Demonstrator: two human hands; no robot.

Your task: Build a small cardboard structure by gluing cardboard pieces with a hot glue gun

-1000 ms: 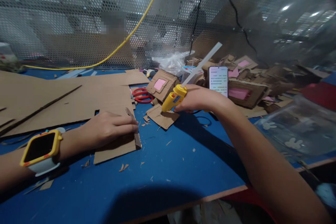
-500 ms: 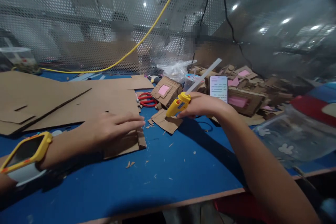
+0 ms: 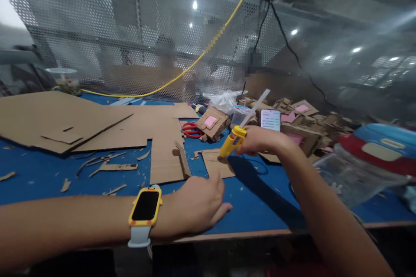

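Note:
A yellow glue gun [image 3: 233, 142] with a long clear glue stick is gripped in my right hand [image 3: 255, 140]. Its nozzle end points down at a small cardboard piece [image 3: 216, 165] lying flat on the blue table [image 3: 256, 207]. My left hand [image 3: 198, 203] is at the near edge of that piece, fingers bent and apart from the thumb, with nothing seen in it. Whether its fingertips touch the cardboard is unclear. To its left lies a large cardboard sheet [image 3: 164, 151] with a raised strip along its right edge.
Behind the small piece are red-handled pliers [image 3: 191, 130], a cardboard box with a pink square [image 3: 212, 122] and a plastic cup [image 3: 241, 114]. A lit phone [image 3: 270, 120] stands by heaped cardboard parts [image 3: 300, 138]. Scraps [image 3: 120, 167] lie at left; a plastic bag [image 3: 347, 177] is at right.
My left hand has moved right and nearer, off the large sheet to beside the small piece. My right hand still holds the glue gun over that piece. The view has shifted.

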